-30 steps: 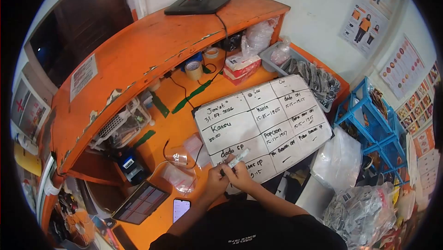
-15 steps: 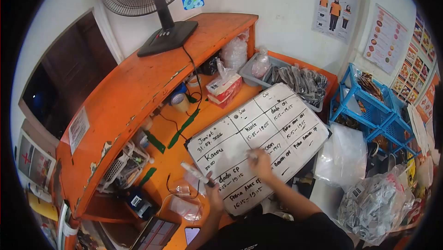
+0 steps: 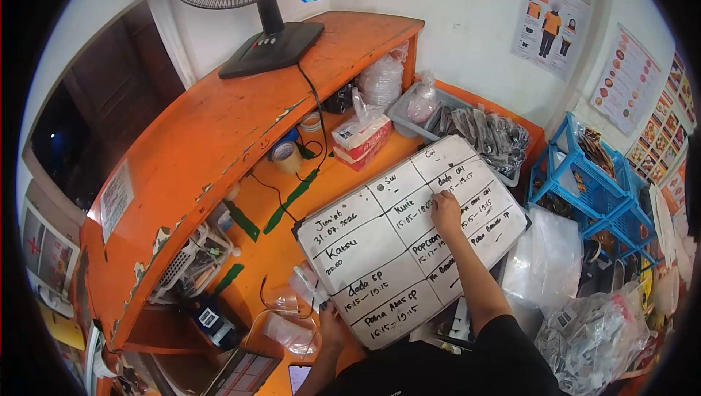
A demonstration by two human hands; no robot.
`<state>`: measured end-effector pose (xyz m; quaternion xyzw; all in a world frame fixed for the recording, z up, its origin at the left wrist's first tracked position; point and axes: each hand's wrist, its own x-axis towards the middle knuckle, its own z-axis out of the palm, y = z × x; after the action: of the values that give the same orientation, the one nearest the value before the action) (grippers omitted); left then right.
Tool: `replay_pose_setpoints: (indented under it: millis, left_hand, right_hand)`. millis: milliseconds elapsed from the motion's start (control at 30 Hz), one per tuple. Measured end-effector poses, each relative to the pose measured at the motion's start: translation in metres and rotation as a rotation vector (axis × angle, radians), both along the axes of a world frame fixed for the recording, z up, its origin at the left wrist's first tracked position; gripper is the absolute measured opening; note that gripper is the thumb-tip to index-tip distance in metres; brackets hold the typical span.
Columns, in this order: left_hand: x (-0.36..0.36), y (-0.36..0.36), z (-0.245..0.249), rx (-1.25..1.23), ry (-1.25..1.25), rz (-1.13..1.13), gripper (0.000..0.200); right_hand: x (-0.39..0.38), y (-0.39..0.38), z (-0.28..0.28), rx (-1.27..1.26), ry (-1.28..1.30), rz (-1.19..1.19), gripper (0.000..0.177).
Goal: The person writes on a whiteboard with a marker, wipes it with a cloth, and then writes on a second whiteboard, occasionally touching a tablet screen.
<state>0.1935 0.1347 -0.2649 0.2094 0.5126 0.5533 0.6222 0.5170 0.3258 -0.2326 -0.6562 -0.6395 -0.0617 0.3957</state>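
Observation:
A whiteboard with a black grid and handwritten names and times lies tilted across the orange counter. My right hand rests on its upper right part, between the "Kulit" cell and the cell beside it. Its fingers are bunched together against the surface, and whatever they may hold is hidden. At the board's lower left edge, my left hand is closed around a white marker that points up and to the left. A small plastic packet lies left of that hand.
Behind the board stand a red tissue box and a grey bin of black packets. Tape rolls sit under the shelf. A fan stands above. Blue racks and plastic bags are at right. A phone lies in front.
My right hand has moved up and to the right across the board, from the middle column's centre. My left hand has shifted slightly down and left with the marker. The view has tilted slightly.

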Motion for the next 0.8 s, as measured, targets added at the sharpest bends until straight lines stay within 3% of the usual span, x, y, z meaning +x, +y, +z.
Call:
replay_pose_setpoints:
  millis: [133,300,433,500,633,733,800]
  left_hand:
    - [0.004,0.001,-0.005,0.020,0.041,-0.003,0.032]
    - [0.006,0.004,-0.014,0.076,-0.237,0.010,0.032]
    - [0.006,0.001,-0.024,0.072,-0.237,0.100,0.033]
    - [0.008,0.000,-0.016,0.132,-0.318,0.124,0.020]
    - [0.006,-0.001,-0.007,0.090,-0.374,0.074,0.022]
    - [-0.001,-0.002,-0.012,0.101,-0.293,0.098,0.028]
    - [-0.006,-0.002,-0.010,0.268,0.235,0.005,0.041]
  right_hand:
    - [-0.008,-0.006,-0.006,-0.010,0.006,0.023,0.011]
    - [-0.036,-0.021,-0.017,0.020,0.022,0.139,0.018]
    - [-0.068,-0.040,-0.012,-0.016,0.018,0.200,0.022]
    - [-0.078,-0.043,-0.015,-0.012,0.022,0.225,0.022]
    - [-0.082,-0.048,-0.014,-0.020,0.056,0.304,0.023]
    - [-0.089,-0.065,-0.006,0.029,0.165,0.328,0.018]
    - [-0.099,-0.085,0.012,0.090,0.242,0.325,0.014]
